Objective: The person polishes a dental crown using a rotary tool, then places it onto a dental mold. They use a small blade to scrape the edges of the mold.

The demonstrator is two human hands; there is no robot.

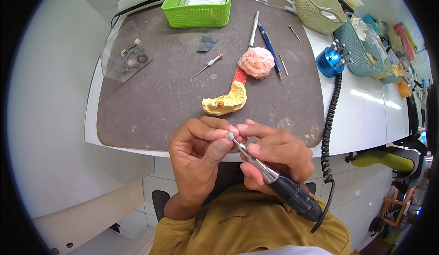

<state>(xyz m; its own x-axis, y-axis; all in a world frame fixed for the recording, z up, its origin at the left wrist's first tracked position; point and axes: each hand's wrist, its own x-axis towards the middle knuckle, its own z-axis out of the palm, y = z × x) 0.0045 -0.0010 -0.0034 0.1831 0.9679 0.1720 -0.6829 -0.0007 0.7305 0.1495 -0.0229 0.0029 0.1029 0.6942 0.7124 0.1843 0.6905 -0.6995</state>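
Close to the mat's front edge, my left hand (196, 156) pinches a small pale tooth-shaped piece (229, 137) between thumb and fingertips. My right hand (276, 156) grips a black-and-silver rotary handpiece (295, 195), its narrow tip touching or nearly touching the piece. Just beyond my fingers lies a yellow dental cast (233, 98) with an orange insert, beside a red strip (240, 74) and a pink lumpy cast (256, 62). A small screwdriver (210, 63), a dark grey scrap (207, 43), a blue pencil (270, 49) and metal instruments (254, 28) lie on the grey mat (160, 99).
A clear tray of small parts (125, 53) is at left. A green basket (196, 17) sits at the back; more baskets (320, 8) line the right. A blue holder (330, 60) and coiled cord (333, 122) are beside the mat. A chair (382, 161) stands at right.
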